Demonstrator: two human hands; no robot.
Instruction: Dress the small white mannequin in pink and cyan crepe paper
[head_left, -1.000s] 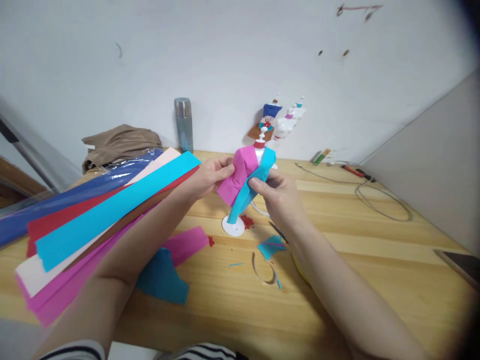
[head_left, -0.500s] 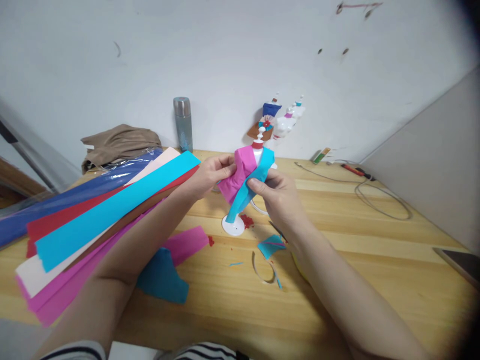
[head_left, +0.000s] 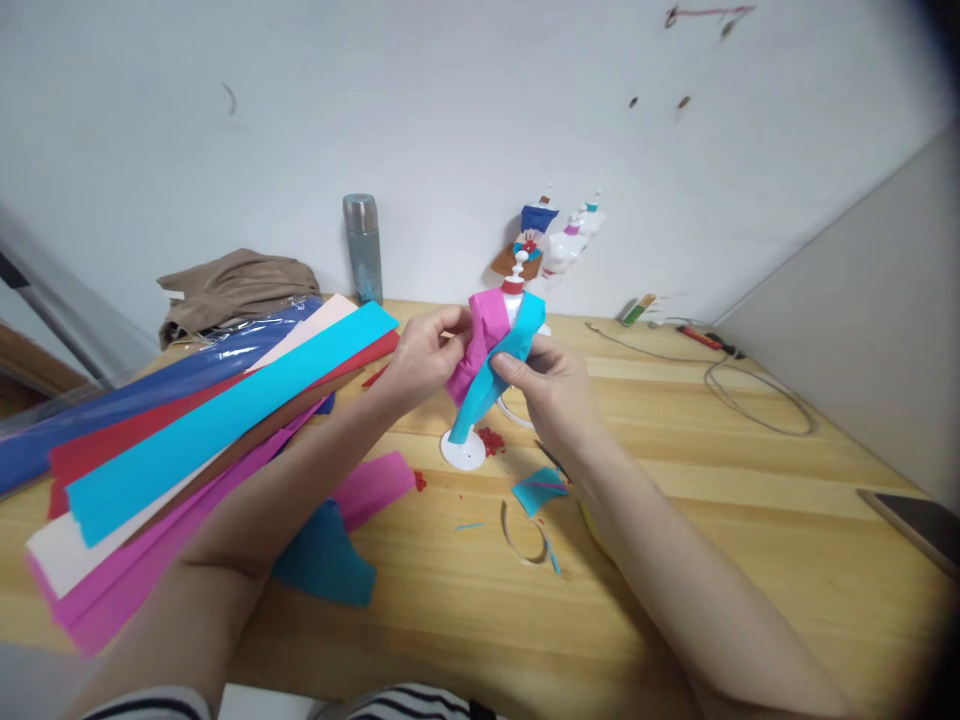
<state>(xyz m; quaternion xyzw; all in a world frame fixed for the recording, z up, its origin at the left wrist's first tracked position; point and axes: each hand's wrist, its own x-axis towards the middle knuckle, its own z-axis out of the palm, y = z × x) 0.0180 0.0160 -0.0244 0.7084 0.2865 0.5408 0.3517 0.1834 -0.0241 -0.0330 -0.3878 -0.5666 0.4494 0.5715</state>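
Observation:
A small white mannequin point(head_left: 513, 312) with a red neck band stands on a round white base point(head_left: 463, 452). Pink crepe paper point(head_left: 487, 325) covers one side of its chest, and a turquoise paper strip point(head_left: 480, 390) crosses over it diagonally down to the base. My left hand point(head_left: 431, 350) is closed at the pink paper's outer edge, fingertips pinching it. With the thumb on the front of the turquoise strip, my right hand point(head_left: 555, 385) grips the mannequin's side; its other fingers are hidden behind.
Long coloured paper strips point(head_left: 225, 420) lie at left, near a brown cloth point(head_left: 240, 290) and a steel flask point(head_left: 363, 250). Other small mannequins point(head_left: 566, 245) stand by the wall. Paper scraps point(head_left: 540, 488) lie in front; a cable point(head_left: 720, 380) and a phone-like slab point(head_left: 911, 525) are at right.
My left hand has turned, its fingers curling further around the pink paper's outer edge, which now sits closer to the body. My right hand keeps its grip.

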